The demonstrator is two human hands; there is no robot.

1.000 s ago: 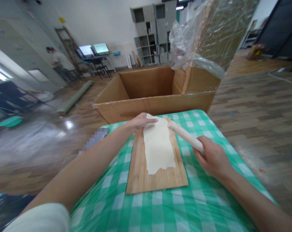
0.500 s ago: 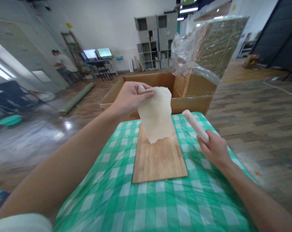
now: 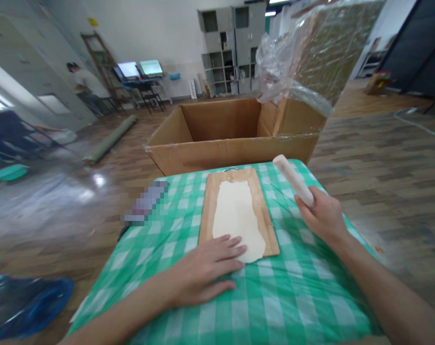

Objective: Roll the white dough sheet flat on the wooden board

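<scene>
A thin, pale sheet of dough (image 3: pixel 236 211) lies flat along a wooden board (image 3: pixel 206 206), its near end reaching slightly past the board's front edge. My left hand (image 3: pixel 212 268) is open, fingers spread, with the fingertips over the near left corner of the sheet. Whether they press on it I cannot tell. To the right of the board, my right hand (image 3: pixel 323 213) is closed around one end of a wooden rolling pin (image 3: pixel 292 179). The pin's free end points up and away to the left, apart from the dough.
A green checked cloth (image 3: pixel 174 225) covers the table. Beyond its far edge stands a large open cardboard box (image 3: pixel 210 151), with a plastic-wrapped panel (image 3: pixel 332 52) at its right. A blurred-out flat object (image 3: pixel 147 203) is at the left edge. Another person (image 3: pixel 89 86) sits far left.
My left hand has come down towards me, and the dough it held up is now spread on the board with the fingers opened. My right hand keeps the rolling pin nearly in place.
</scene>
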